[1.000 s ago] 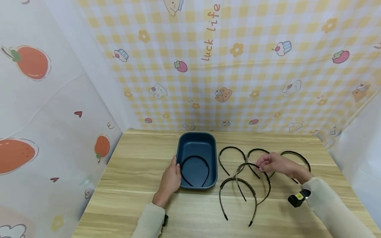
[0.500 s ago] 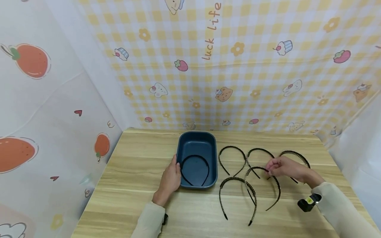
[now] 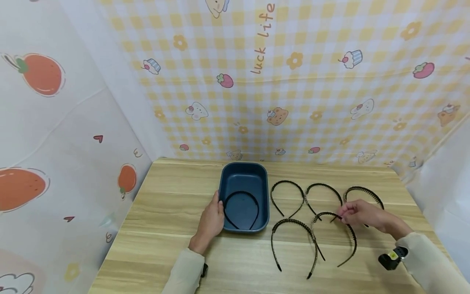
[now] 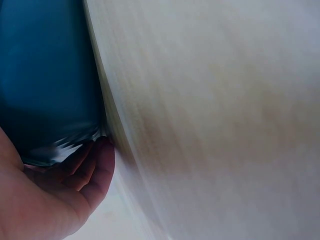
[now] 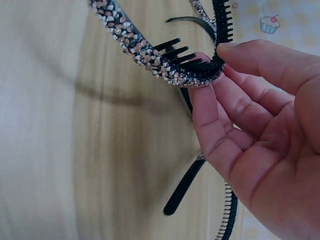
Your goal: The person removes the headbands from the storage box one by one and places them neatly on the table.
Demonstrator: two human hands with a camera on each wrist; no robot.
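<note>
My right hand (image 3: 361,213) pinches a black headband (image 3: 355,241) near the top of its arch, above the table. In the right wrist view this headband (image 5: 135,50) shows a band of pinkish sparkling stones outside and black comb teeth inside, with thumb and fingers around it. At the left side of a dark blue rectangular bin (image 3: 244,163), my left hand (image 3: 211,218) holds the wall, thumb at the rim. The left wrist view has its curled fingers (image 4: 102,165) against the bin's outside. Inside the bin lies one black headband (image 3: 240,192).
On the wooden table (image 3: 176,192), more headbands lie right of the bin: one near it (image 3: 287,182), a middle one (image 3: 323,185), a far-right one (image 3: 363,188) and a front one (image 3: 291,221). A patterned cloth (image 3: 238,102) hangs behind.
My right hand has moved right and toward the table's front with the pinched headband, drawing it away from the headband by the bin. My left hand and the bin have stayed put.
</note>
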